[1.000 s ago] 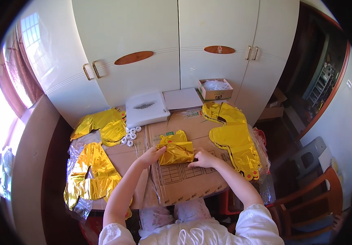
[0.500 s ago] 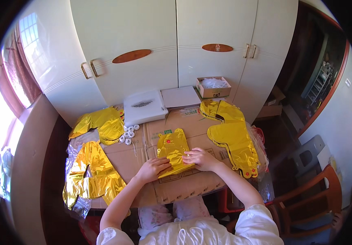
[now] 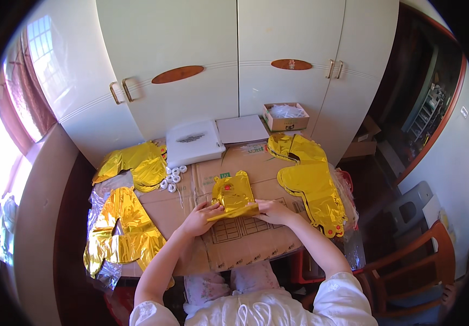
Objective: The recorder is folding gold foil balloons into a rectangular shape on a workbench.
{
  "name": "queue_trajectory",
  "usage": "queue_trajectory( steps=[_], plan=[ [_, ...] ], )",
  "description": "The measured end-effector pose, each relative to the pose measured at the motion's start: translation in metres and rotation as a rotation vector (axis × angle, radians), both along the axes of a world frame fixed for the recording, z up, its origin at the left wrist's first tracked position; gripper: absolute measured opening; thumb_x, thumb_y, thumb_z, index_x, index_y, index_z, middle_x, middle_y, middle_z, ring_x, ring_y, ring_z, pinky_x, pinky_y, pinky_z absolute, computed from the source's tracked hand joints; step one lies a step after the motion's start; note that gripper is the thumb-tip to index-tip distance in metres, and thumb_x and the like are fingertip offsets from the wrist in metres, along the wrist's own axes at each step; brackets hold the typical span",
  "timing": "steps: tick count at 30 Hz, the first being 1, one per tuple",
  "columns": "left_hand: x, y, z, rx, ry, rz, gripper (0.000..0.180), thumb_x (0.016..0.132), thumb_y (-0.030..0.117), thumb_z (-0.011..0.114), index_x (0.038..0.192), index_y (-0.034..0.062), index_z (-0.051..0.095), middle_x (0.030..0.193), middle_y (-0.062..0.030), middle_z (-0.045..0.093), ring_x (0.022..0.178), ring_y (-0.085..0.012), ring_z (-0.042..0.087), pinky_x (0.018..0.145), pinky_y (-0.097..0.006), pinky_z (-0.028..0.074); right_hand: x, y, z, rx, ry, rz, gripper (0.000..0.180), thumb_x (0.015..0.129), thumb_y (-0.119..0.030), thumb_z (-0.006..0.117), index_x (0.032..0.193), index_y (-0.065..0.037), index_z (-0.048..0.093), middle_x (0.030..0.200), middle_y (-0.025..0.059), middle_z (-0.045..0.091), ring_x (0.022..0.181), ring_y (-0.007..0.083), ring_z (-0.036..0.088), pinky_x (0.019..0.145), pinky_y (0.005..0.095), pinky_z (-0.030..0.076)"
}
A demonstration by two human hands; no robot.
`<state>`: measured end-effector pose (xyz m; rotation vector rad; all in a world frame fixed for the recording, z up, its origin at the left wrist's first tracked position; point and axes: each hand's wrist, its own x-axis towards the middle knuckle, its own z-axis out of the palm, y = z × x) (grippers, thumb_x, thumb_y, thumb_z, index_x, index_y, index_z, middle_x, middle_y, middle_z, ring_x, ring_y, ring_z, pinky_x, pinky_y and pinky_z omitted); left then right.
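Note:
A gold foil balloon point(image 3: 233, 191), flat and folded to a small piece with a red spot on it, lies mid-table on flattened cardboard point(image 3: 191, 250). Its near edge is turned up in a narrow fold. My left hand point(image 3: 199, 218) grips that fold at its left end, fingers resting on the foil. At the right end, my right hand point(image 3: 272, 211) pinches the same fold, the thumb partly hidden. Left of the hands lies an A-shaped gold foil balloon point(image 3: 128, 233). A stack of flat gold foil balloons point(image 3: 313, 182) is on the right.
Another gold foil pile point(image 3: 131, 165) sits at the far left beside several white ribbon rolls point(image 3: 173, 178). Behind stand a stack of clear plastic bags point(image 3: 195, 144), a white sheet point(image 3: 241, 129) and an open carton point(image 3: 287, 117). White cupboards point(image 3: 169, 38) border the back; a wooden chair point(image 3: 408, 266) stands right.
The balloon's near edge has been folded away from me, making it shorter. Both hands moved slightly forward with it and changed from lying on the foil to gripping the fold's ends.

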<state>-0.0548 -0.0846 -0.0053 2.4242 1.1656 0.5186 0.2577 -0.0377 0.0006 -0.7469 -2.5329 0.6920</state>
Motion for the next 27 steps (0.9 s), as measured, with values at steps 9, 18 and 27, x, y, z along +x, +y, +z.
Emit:
queue_trajectory(
  steps=[9, 18, 27],
  plan=[
    [0.002, 0.001, 0.003, -0.055, 0.075, 0.012, 0.04, 0.094, 0.011, 0.047, 0.132, 0.0198, 0.055, 0.141, -0.001, 0.051, 0.138, -0.0148, 0.037, 0.116, -0.051, 0.017, 0.006, -0.001, -0.009, 0.109, 0.075, 0.035, 0.031, 0.081, -0.007, 0.064, 0.112, -0.009, 0.064, 0.126, 0.0058, 0.061, 0.121, 0.0241, 0.055, 0.11, 0.0436, 0.037],
    [0.008, -0.001, 0.014, 0.126, 0.234, -0.105, 0.055, 0.084, 0.008, 0.054, 0.137, 0.0177, 0.05, 0.143, -0.0037, 0.048, 0.139, -0.0222, 0.036, 0.115, -0.053, 0.018, 0.015, -0.001, -0.008, 0.319, 0.067, -0.06, 0.017, 0.078, -0.007, 0.065, 0.094, -0.008, 0.067, 0.105, 0.0046, 0.068, 0.1, 0.0231, 0.064, 0.089, 0.0369, 0.049],
    [0.005, -0.01, 0.01, 0.244, 0.279, -0.098, 0.064, 0.084, 0.014, 0.056, 0.145, 0.0248, 0.039, 0.144, -0.0108, 0.045, 0.138, -0.0245, 0.038, 0.113, -0.051, 0.025, 0.024, -0.013, -0.003, 0.507, 0.015, -0.009, 0.027, 0.083, -0.007, 0.057, 0.109, -0.007, 0.065, 0.114, 0.0108, 0.067, 0.104, 0.0248, 0.064, 0.092, 0.0394, 0.047]
  ],
)
